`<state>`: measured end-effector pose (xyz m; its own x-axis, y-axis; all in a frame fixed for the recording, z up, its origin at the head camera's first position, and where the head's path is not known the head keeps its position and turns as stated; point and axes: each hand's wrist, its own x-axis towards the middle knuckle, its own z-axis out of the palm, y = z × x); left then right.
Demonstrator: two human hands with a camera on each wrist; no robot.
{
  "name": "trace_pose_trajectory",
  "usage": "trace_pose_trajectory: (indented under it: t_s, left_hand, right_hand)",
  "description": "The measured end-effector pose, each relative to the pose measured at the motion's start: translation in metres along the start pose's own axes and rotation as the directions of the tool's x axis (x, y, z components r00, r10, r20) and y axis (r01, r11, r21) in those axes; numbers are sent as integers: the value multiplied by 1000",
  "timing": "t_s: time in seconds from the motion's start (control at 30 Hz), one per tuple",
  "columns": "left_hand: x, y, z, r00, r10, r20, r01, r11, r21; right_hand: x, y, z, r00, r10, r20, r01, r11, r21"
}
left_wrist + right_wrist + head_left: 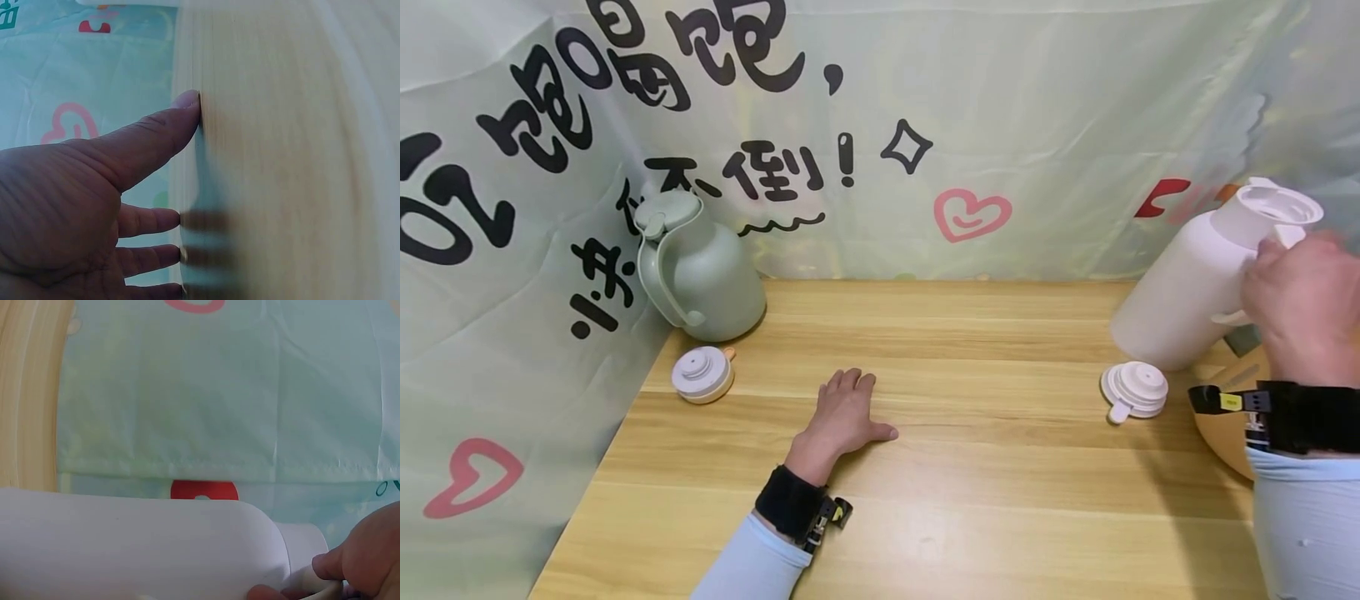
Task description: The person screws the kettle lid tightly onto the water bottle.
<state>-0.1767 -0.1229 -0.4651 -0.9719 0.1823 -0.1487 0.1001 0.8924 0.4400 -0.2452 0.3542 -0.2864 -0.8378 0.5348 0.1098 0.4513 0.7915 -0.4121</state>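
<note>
At the back right, my right hand (1303, 300) grips the handle of a white thermos jug (1187, 283) with its mouth uncovered. In the right wrist view the thumb (331, 564) bends over the top of the handle, beside the jug's neck (303, 544). A white round stopper lid (1135, 390) with a small tab lies on the table just in front of the jug. My left hand (842, 417) holds nothing; its spread fingertips rest on the wooden table (970, 467), and the left wrist view shows its thumb (156, 134) touching the surface.
A pale green thermos jug (715, 275) with its lid on stands at the back left corner. In front of it lies a white round lid (702, 372) with an orange tab. Partly behind my right wrist is a wooden bowl (1221, 429). A printed cloth (1075, 125) hangs behind the table.
</note>
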Motion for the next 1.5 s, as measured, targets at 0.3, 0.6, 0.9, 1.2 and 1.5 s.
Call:
trace_pose_trajectory:
  t_s: [0.3, 0.6, 0.9, 1.2, 1.5]
  left_hand:
    - [-1, 0, -1, 1000, -5, 3, 5, 1000, -5]
    - [1, -2, 0, 1000, -6, 8, 6, 1000, 8]
    - [1, -1, 0, 1000, -7, 11, 7, 1000, 25]
    - [0, -1, 0, 1000, -1, 8, 1, 1000, 16]
    - [-1, -1, 1, 1000, -3, 5, 3, 1000, 12]
  right_hand:
    - [-8, -19, 11, 995, -92, -28, 91, 996, -8]
    - [-14, -36, 21, 983, -180, -25, 180, 983, 34]
    - [-35, -60, 32, 945, -323, -59, 328, 938, 113]
    - [-62, -87, 47, 905, -415, -93, 425, 892, 156]
    - [-83, -104, 51, 889, -455, -57, 457, 866, 205]
